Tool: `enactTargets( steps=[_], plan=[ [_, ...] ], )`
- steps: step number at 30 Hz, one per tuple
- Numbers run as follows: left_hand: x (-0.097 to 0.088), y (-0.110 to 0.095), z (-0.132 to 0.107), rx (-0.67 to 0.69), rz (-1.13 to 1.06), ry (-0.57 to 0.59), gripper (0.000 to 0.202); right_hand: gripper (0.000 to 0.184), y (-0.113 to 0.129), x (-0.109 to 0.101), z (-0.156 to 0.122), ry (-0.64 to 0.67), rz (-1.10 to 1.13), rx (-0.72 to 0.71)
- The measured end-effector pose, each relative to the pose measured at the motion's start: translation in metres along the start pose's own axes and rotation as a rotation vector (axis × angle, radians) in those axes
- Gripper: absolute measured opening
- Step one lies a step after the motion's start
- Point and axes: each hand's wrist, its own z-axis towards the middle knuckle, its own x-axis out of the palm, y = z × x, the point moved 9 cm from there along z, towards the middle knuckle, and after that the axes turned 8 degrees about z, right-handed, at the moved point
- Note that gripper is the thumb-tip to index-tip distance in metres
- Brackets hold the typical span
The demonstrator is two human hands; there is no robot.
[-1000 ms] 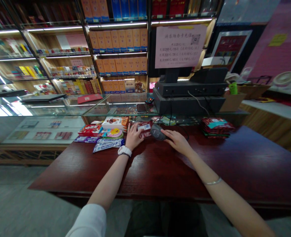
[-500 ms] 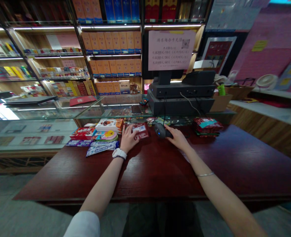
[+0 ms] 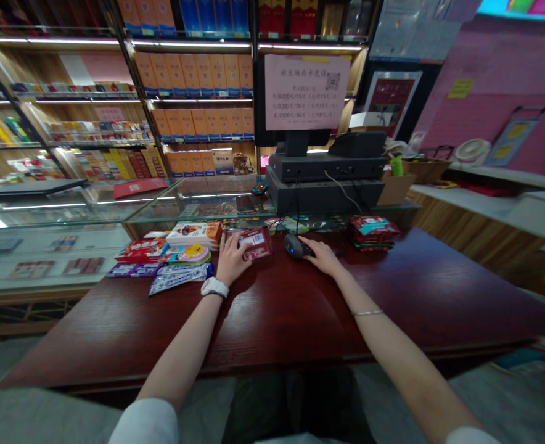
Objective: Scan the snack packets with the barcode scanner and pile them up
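Note:
My left hand (image 3: 232, 258), with a white watch on its wrist, has its fingers on the left end of a dark red snack packet (image 3: 259, 244). The packet's white barcode label faces up. In my right hand (image 3: 322, 256) is a black barcode scanner (image 3: 293, 246) with a small blue light. Its head is just right of the packet, apart from it, and its cable runs back toward the till. Left of my left hand lie an orange-and-white box (image 3: 193, 234), a red packet (image 3: 142, 250), a colourful round-ended pack (image 3: 187, 253) and blue-and-white sticks (image 3: 180, 277).
A stack of red packets (image 3: 373, 233) lies on the dark red wooden table (image 3: 291, 327), right of my right hand. Behind the table stand a glass counter (image 3: 161, 206) and a black till (image 3: 325, 188) with a paper sign (image 3: 307, 92). Stocked shelves rise further back.
The whole view has swung slightly to the right, so things appear further left. Both hands keep nearly the same places on the table, with the packet and the scanner still in them.

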Motion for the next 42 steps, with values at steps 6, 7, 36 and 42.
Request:
enactTargets(
  steps=[6,7,36,42],
  plan=[
    [-0.003,-0.003,0.0,-0.001,-0.009,-0.018,0.032,0.07,0.0,0.003,-0.001,0.002,-0.068,-0.006],
    [-0.003,-0.004,0.0,0.002,-0.014,-0.018,0.032,0.07,-0.001,0.004,-0.001,0.011,-0.076,0.008],
    [-0.003,-0.034,-0.004,0.165,-0.011,0.039,0.049,0.02,0.104,0.0,0.053,-0.265,0.211,-0.109],
    [0.001,-0.038,-0.005,0.173,0.005,0.025,0.073,0.019,0.089,-0.01,0.044,-0.383,0.54,-0.009]
  ],
)
